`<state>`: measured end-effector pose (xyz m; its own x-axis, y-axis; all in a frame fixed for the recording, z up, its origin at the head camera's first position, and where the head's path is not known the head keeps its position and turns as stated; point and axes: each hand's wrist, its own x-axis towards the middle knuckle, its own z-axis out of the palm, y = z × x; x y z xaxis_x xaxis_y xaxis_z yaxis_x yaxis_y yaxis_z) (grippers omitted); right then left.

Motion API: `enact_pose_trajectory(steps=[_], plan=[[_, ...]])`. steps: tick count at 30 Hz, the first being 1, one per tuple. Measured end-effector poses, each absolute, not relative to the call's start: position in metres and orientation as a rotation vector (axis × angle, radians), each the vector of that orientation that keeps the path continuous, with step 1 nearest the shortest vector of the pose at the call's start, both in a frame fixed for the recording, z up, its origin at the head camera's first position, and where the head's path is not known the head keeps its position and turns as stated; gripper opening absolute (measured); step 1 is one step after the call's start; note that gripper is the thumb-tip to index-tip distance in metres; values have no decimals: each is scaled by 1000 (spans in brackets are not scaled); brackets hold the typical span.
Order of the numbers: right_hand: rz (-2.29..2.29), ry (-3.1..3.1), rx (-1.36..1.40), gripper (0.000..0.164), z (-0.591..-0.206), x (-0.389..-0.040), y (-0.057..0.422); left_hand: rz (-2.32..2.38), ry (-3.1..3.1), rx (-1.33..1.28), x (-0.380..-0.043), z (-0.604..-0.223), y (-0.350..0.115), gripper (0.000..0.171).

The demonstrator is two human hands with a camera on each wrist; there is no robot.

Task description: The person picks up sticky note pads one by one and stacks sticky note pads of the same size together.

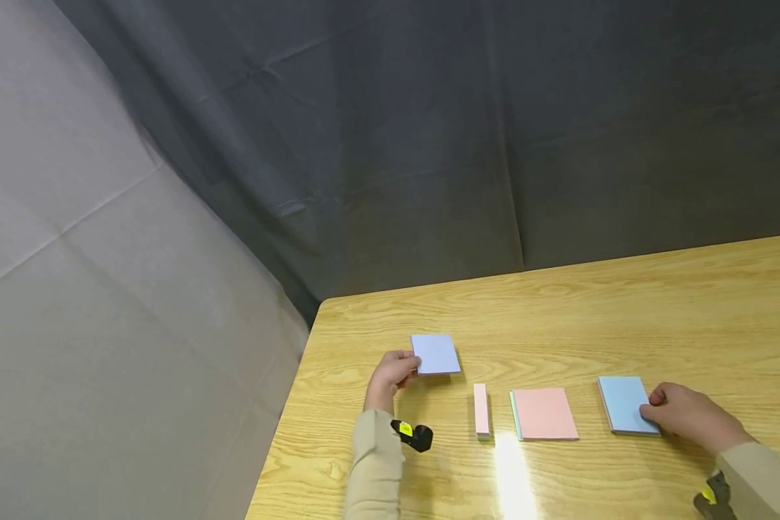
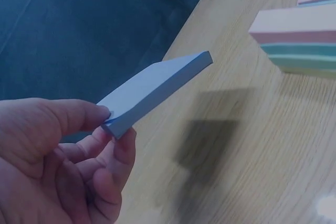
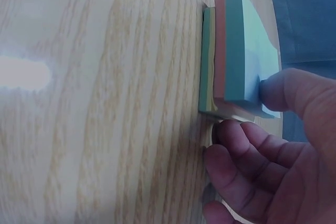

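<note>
My left hand (image 1: pixel 393 370) pinches a lavender sticky note pad (image 1: pixel 435 354) by its near-left corner, thumb on top and fingers beneath. In the left wrist view the pad (image 2: pixel 152 90) is held above the table, its shadow below. Over on the right, my right hand (image 1: pixel 692 415) grips the right edge of a stack of square sticky note pads with a blue pad (image 1: pixel 626 403) on top. The right wrist view shows my thumb (image 3: pixel 294 90) pressing the blue pad, fingers curled low beside the stack, and pink, yellow and green pads (image 3: pixel 208 61) underneath.
Between the hands lie a narrow stack of pink-topped sticky notes (image 1: pixel 481 409) and a square pink pad (image 1: pixel 544 414) with green showing at its left edge. The wooden table (image 1: pixel 702 318) meets a dark curtain (image 1: pixel 422 144) behind and a grey cloth (image 1: pixel 123 347) at left.
</note>
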<state>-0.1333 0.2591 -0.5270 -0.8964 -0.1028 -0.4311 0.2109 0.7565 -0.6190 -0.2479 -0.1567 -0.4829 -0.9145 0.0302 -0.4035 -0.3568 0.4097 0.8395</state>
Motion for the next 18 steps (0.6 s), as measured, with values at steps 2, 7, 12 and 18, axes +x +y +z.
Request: enact_pose_trajectory(steps=[2, 7, 12, 18], plan=[[-958, 2510, 79, 41, -528, -134, 259, 1512, 2314, -284, -247, -482, -154, 30], [-956, 2513, 75, 41, -529, -134, 260, 1517, 2308, -273, -248, -481, -147, 32], [-966, 2516, 77, 40, -528, -134, 261, 1505, 2316, -237, -246, -477, -140, 33], [-980, 2513, 76, 40, -529, -133, 261, 1478, 2340, -211, -239, -469, -127, 26]])
